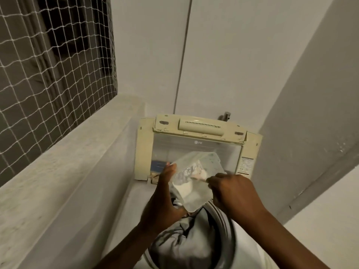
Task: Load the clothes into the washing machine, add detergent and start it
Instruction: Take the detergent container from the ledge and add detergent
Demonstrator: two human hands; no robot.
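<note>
At frame centre, a clear plastic pouch of white detergent powder (191, 183) is gripped by left hand (165, 202) and pinched by right hand (231, 191) above grey clothes (186, 243) in the drum, detergent-adding seemingly underway; tipping presumably follows.

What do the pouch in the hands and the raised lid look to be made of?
Pouch: thin clear plastic film, probably; it crinkles, glints, and shows white powder inside. Lid: rigid plastic frame, yellowed cream and matte, around a see-through panel; plastic or glass, I cannot tell.

The bag (191, 188) I hold is thin clear plastic, glossy and crinkled, with white powder inside. My washing machine's lid (196, 144) is yellowed matt plastic around a smooth see-through pane; the clothes (186, 241) are soft grey cloth, and the ledge (64, 181) looks rough concrete.
</note>
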